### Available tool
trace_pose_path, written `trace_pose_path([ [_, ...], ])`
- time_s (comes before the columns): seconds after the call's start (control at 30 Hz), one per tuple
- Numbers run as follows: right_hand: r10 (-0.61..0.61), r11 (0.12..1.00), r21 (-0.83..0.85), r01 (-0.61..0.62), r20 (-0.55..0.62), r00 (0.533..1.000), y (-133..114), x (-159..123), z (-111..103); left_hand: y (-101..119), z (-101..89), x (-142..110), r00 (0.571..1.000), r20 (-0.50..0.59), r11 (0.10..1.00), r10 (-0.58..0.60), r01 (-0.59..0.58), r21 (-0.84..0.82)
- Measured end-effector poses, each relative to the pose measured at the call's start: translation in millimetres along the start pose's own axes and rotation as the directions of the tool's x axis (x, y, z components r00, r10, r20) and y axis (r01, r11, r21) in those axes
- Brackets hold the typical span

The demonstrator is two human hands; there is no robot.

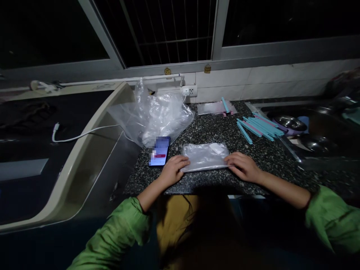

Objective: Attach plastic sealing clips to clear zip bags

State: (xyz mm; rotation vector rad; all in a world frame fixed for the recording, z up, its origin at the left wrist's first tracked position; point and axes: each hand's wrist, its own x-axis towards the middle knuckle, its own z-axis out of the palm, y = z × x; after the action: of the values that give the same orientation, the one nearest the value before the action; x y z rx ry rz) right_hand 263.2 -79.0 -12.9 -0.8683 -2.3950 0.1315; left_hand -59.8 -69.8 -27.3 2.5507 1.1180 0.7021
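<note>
A clear flat plastic bag (205, 156), maybe a stack of them, lies on the speckled counter in front of me, with a white label near its upper right. My left hand (174, 168) grips its left end, fingers on top of the plastic. At the opposite end my right hand (244, 166) has the edge between thumb and fingers. A lit phone (159, 151) lies just beyond my left hand. Past my right hand is a loose pile of blue and pink strips (260, 126).
A large crumpled clear plastic bag (165, 112) sits at the back left. Near the wall socket (189, 91) lies a flat clear packet (210, 108) with a blue strip. On the right is a sink (323, 150) with metal bowls (291, 123). A white cable (84, 135) crosses the stove's edge.
</note>
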Motion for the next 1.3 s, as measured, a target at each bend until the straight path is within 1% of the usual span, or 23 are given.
trace_pose_path([
  [0.07,0.023,1.000,-0.016,-0.023,0.034,0.999,3.7,-1.0,1.6,-3.0,0.1,1.4,0.999,-0.028,0.999,0.016,-0.017,-0.032],
  [0.17,0.047,0.998,-0.035,-0.044,0.095,0.994,11.9,1.0,6.4,-1.3,-1.5,6.1,0.998,-0.034,0.993,0.051,-0.055,-0.106],
  [0.23,0.054,0.998,-0.014,-0.053,0.114,0.992,17.1,4.1,9.5,0.5,-2.4,8.7,0.999,-0.023,0.984,0.030,-0.034,-0.175],
  [0.27,0.063,0.998,0.007,-0.064,0.115,0.991,19.3,6.1,10.7,0.7,-2.4,9.6,1.000,-0.012,0.977,-0.001,-0.002,-0.212],
  [0.33,0.101,0.992,0.064,-0.109,0.111,0.989,22.6,10.8,12.3,-0.5,-1.2,10.6,0.994,0.005,0.955,-0.108,0.105,-0.278],
  [0.43,0.228,0.963,0.125,-0.239,0.099,0.969,26.8,19.5,13.9,-5.1,3.1,11.3,0.953,-0.004,0.889,-0.303,0.281,-0.362],
  [0.5,0.355,0.924,0.116,-0.365,0.096,0.930,30.1,26.6,16.0,-8.2,6.8,12.2,0.921,-0.027,0.837,-0.389,0.340,-0.429],
  [0.57,0.475,0.871,0.093,-0.483,0.093,0.875,33.4,35.0,19.3,-10.2,10.1,13.6,0.893,-0.052,0.790,-0.447,0.366,-0.491],
  [0.67,0.601,0.796,0.048,-0.604,0.067,0.797,36.7,49.4,24.9,-11.1,14.0,15.9,0.849,-0.093,0.739,-0.519,0.392,-0.548],
  [0.8,0.697,0.717,-0.071,-0.694,0.052,0.715,35.8,66.9,28.7,-11.0,18.1,16.9,0.809,-0.142,0.718,-0.570,0.407,-0.565],
  [0.87,0.718,0.695,-0.126,-0.708,0.065,0.693,34.7,72.9,28.8,-10.8,19.7,15.8,0.789,-0.166,0.719,-0.592,0.423,-0.552],
  [0.93,0.728,0.683,-0.171,-0.710,0.079,0.681,34.0,77.0,28.6,-9.8,19.8,13.7,0.780,-0.193,0.737,-0.595,0.434,-0.519],
  [0.97,0.734,0.676,-0.191,-0.712,0.084,0.674,33.8,78.4,28.6,-8.9,18.9,12.3,0.781,-0.225,0.762,-0.583,0.428,-0.487],
  [1.0,0.741,0.667,-0.210,-0.715,0.087,0.665,33.6,79.4,28.6,-7.5,17.3,11.1,0.784,-0.282,0.802,-0.553,0.409,-0.437],
  [1.03,0.750,0.656,-0.226,-0.720,0.090,0.655,33.3,80.2,28.6,-5.7,15.2,10.1,0.788,-0.360,0.853,-0.500,0.376,-0.361],
  [1.07,0.757,0.647,-0.242,-0.724,0.090,0.647,32.9,80.6,28.7,-3.3,12.9,9.9,0.790,-0.448,0.907,-0.417,0.331,-0.261],
  [1.1,0.763,0.638,-0.257,-0.725,0.091,0.639,32.3,80.8,28.8,-0.6,10.8,10.7,0.793,-0.528,0.952,-0.304,0.274,-0.137],
  [1.13,0.767,0.633,-0.273,-0.725,0.093,0.635,31.5,80.8,29.0,2.4,9.4,13.1,0.803,-0.570,0.977,-0.176,0.212,-0.003],
  [1.17,0.768,0.631,-0.288,-0.720,0.098,0.633,30.6,80.5,29.1,5.7,9.1,17.3,0.821,-0.569,0.981,-0.049,0.145,0.126],
  [1.2,0.765,0.633,-0.304,-0.712,0.105,0.636,29.5,80.0,29.2,8.9,10.2,23.3,0.857,-0.511,0.972,0.065,0.061,0.226],
  [1.23,0.760,0.637,-0.320,-0.701,0.111,0.640,28.4,79.4,29.3,12.0,12.9,31.1,0.903,-0.403,0.959,0.148,-0.030,0.283],
  [1.27,0.754,0.642,-0.335,-0.690,0.116,0.646,27.2,78.7,29.2,14.8,17.0,40.3,0.936,-0.296,0.945,0.193,-0.095,0.314],
  [1.3,0.750,0.645,-0.349,-0.680,0.119,0.650,26.0,77.8,29.0,17.2,22.1,50.2,0.965,-0.189,0.937,0.183,-0.113,0.331],
])
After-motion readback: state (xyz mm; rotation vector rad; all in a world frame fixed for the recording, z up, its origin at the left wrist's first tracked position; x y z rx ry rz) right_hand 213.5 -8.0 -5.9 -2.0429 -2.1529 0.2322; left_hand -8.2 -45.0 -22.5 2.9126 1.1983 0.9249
